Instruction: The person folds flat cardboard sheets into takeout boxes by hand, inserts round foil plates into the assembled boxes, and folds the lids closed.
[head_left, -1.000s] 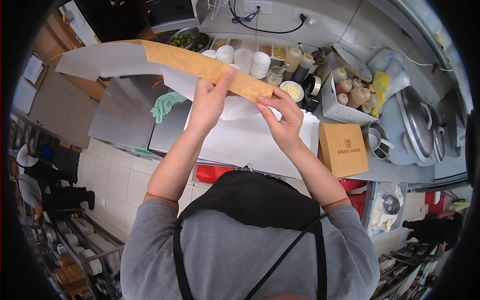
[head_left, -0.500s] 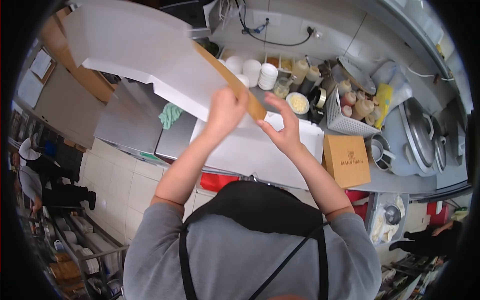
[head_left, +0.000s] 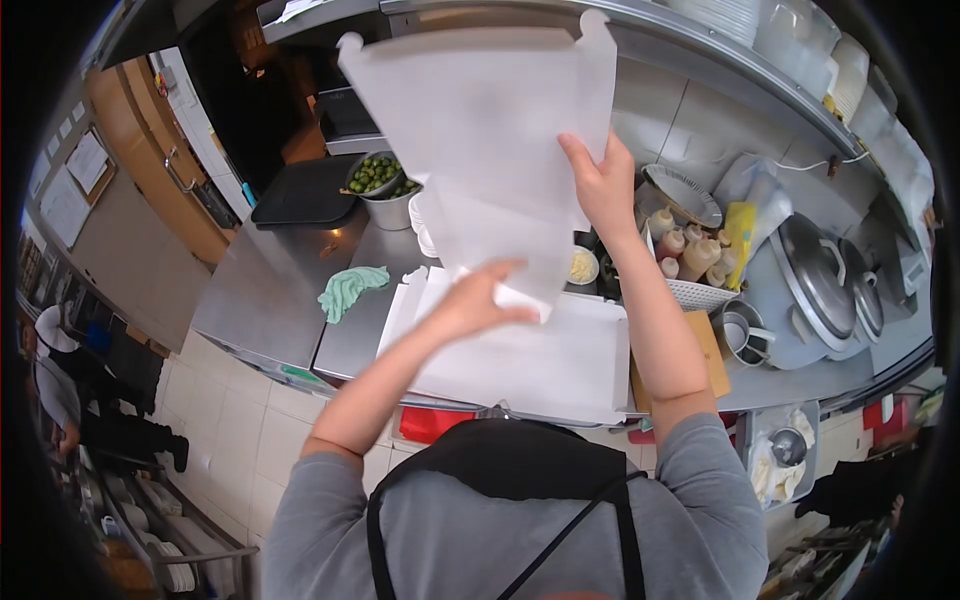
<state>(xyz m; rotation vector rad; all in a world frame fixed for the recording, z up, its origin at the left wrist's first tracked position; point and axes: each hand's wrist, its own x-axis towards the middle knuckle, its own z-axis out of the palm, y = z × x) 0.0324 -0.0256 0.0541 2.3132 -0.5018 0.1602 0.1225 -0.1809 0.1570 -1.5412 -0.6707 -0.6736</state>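
A large cardboard box blank (head_left: 490, 130), white on the side facing me, stands raised over the counter with tabs at its top corners. My right hand (head_left: 605, 190) grips its right edge, thumb on the white face. Low on the sheet, my left hand (head_left: 475, 305) is open, its fingers apart near a small white flap. Whether those fingers touch the flap, I cannot tell. Beneath lies another white cardboard piece (head_left: 530, 365), flat along the counter's front. The raised sheet hides part of the counter's back.
A green cloth (head_left: 350, 292) lies left on the steel counter (head_left: 265, 275). Behind it are a black tray (head_left: 305, 190) and a pot of green fruit (head_left: 375, 175). On the right stand a brown box (head_left: 708, 350), a bottle basket (head_left: 700, 292), saucepans (head_left: 742, 330) and large lids (head_left: 815, 265).
The raised cardboard has swung from the upper left to the centre, its white face turned toward me. My right hand has moved up its edge; my left hand has lowered and opened.
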